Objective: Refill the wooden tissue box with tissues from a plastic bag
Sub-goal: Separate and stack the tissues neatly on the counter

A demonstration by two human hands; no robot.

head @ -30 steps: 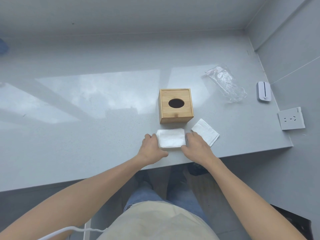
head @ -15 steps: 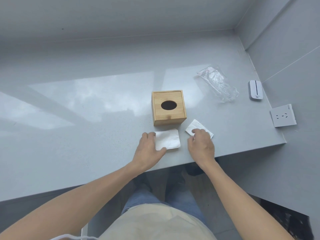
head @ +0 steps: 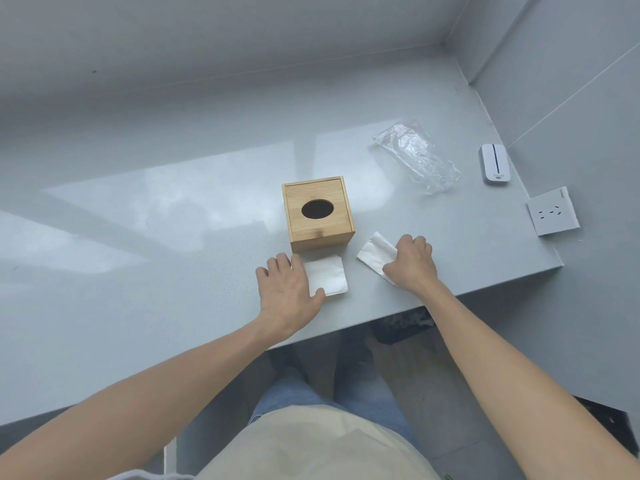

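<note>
The wooden tissue box (head: 318, 216) stands on the grey counter (head: 173, 237), its oval opening facing up and dark inside. Just in front of it lies a folded white tissue stack (head: 329, 277); my left hand (head: 285, 289) rests flat on its left edge, thumb on the near corner. To the right lies a second white tissue stack (head: 375, 252), turned at an angle. My right hand (head: 410, 263) sits on its right part with fingers curled onto it. The clear plastic bag (head: 417, 157) lies flat and crumpled behind, to the right.
A small white device (head: 494, 164) lies near the right wall. A white socket plate (head: 552, 211) sits at the counter's right edge. The counter's front edge runs just below my hands; my legs and the floor show beneath it.
My right hand has left the front tissue stack and moved right onto the angled stack. My left hand stays on the front stack.
</note>
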